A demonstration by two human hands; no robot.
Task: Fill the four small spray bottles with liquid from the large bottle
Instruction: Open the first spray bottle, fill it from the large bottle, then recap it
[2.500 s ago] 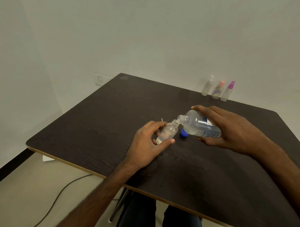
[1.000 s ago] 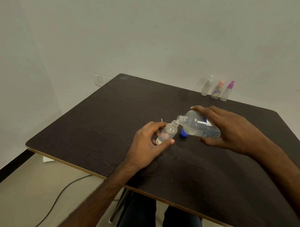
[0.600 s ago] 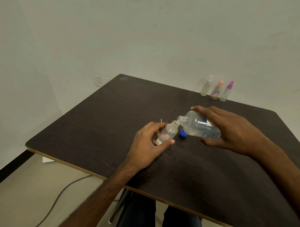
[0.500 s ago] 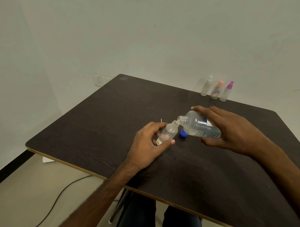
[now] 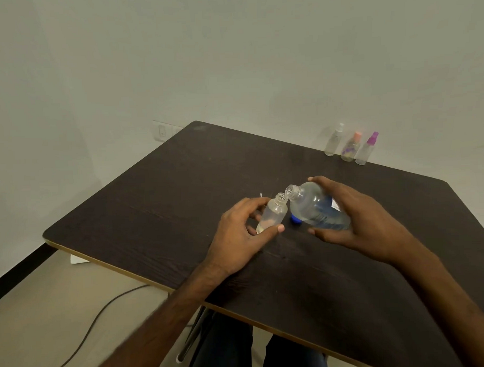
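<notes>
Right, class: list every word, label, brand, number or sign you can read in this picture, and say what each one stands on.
No text can be read.
Large bottle: a blue and white label shows, too blurred to read.
Middle small bottle by the wall: a purple pattern, no legible words.
Wall plate: no readable marking.

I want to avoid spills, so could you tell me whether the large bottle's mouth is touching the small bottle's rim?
Cannot tell. In the head view the large bottle mouth sits right beside the small bottle rim, overlapping, with no plain gap or contact.
</notes>
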